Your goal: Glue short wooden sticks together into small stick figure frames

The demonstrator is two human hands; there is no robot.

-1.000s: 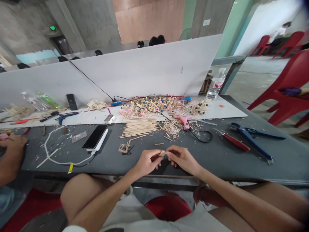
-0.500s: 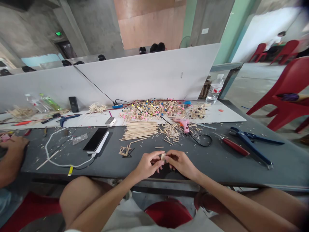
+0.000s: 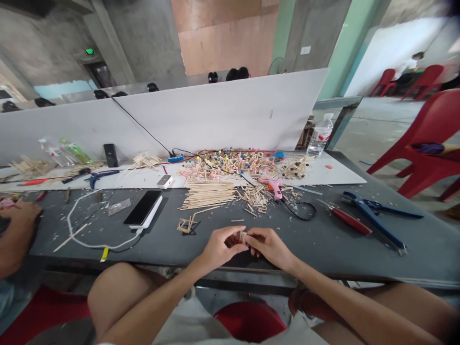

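Just above the table's near edge, my left hand (image 3: 223,246) and my right hand (image 3: 269,245) meet around a small bundle of short wooden sticks (image 3: 243,237). Fingers of both hands are closed on it, and they hide part of it. One loose stick piece (image 3: 237,220) lies on the table beyond my hands. To the left sits a small frame of joined sticks (image 3: 187,225). Farther back are a row of long thin sticks (image 3: 210,195) and a heap of short cut pieces (image 3: 256,197).
A pink glue gun (image 3: 276,188) lies behind the hands. Right of it are red-handled pliers (image 3: 350,221) and a blue cutter (image 3: 375,218). A phone on a white power bank (image 3: 144,209) with a cable lies left. A co-worker's hand (image 3: 27,213) is at far left.
My left thumb and fingers have shifted on the stick bundle, which has turned slightly between my hands. The camera view has tipped a little upward.
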